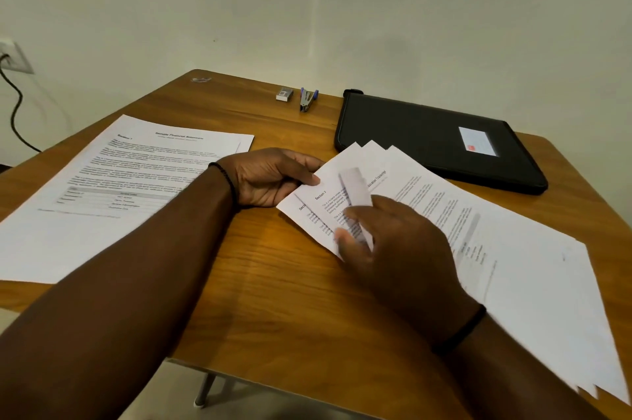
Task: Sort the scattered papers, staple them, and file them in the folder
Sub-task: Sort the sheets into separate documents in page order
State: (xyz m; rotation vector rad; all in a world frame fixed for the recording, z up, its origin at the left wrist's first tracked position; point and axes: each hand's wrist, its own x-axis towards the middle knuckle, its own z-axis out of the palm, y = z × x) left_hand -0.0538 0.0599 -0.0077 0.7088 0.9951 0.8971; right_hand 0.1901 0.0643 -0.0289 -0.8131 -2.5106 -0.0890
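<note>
On the table (273, 282), both hands pinch fanned papers (478, 231): left hand (270, 180), right hand (393, 248); sorting continues, stapler (307, 99) and folder (427, 132) untouched.

There is a single view, from a wide-angle camera worn on the person's head. It looks forward and down over the wooden worktop (266, 282) from the near edge, facing a plain wall (342, 9) behind the far edge. It sits close: both forearms enter from the bottom of the frame and fill much of the lower half. The wide lens bends the worktop's edges outward, and a wall socket (15, 57) shows at the far left.
</note>
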